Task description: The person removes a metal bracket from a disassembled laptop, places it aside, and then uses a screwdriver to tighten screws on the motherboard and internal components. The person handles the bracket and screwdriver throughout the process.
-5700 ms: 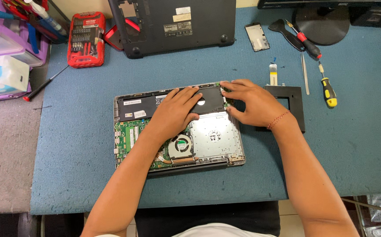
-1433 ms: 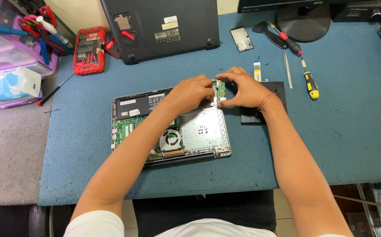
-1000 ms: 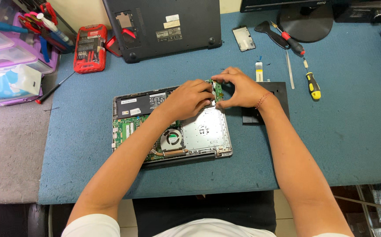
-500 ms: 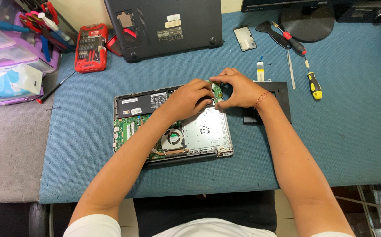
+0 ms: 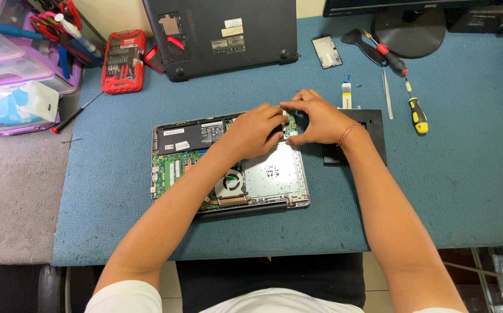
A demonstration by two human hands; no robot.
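Both hands are working at the top right corner of the opened laptop (image 5: 274, 174). Left hand (image 5: 254, 130) & right hand (image 5: 315, 119) are pinching a small green circuit board (image 5: 291, 123), sitting between their fingertips. Fan (image 5: 230, 184) is lying just below left wrist.

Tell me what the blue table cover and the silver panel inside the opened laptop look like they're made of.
The blue table cover looks like a soft matte mat, perhaps felt or foam: fine grain, no shine. The silver panel inside the opened grey laptop looks like thin sheet metal or metallised plastic: flat, pale, slightly reflective, with stamped holes. The look alone cannot settle either.
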